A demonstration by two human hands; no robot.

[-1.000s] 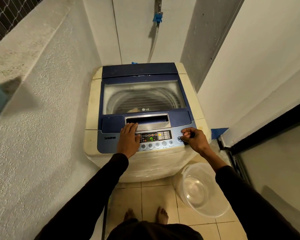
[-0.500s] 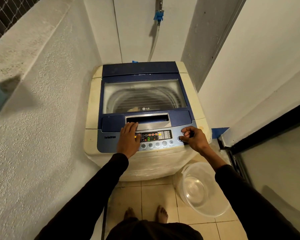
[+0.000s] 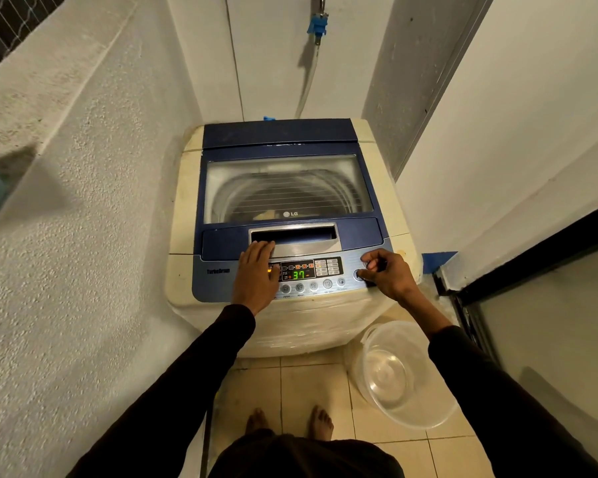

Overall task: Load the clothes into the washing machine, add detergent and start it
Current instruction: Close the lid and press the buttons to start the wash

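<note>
A cream top-loading washing machine (image 3: 183,208) with a blue lid (image 3: 276,136) stands in front of me, lid closed. Through the lid's window (image 3: 287,188) the drum shows, with a bit of cloth low down. The control panel (image 3: 311,274) is lit and its green display reads 37. My left hand (image 3: 256,277) rests flat on the panel's left part, fingers straight and reaching the lid handle (image 3: 304,241). My right hand (image 3: 387,274) has curled fingers and touches a round button (image 3: 359,274) at the panel's right end with the thumb.
A clear plastic basin (image 3: 408,374) sits on the tiled floor right of the machine. Rough white walls close in on both sides. A hose with a blue tap fitting (image 3: 317,25) hangs on the back wall. A dark door frame (image 3: 497,281) is at right. My bare feet are below.
The display changed from 7 to 3 to 37. My right hand shifted slightly on the right-hand button; my left hand stayed in place.
</note>
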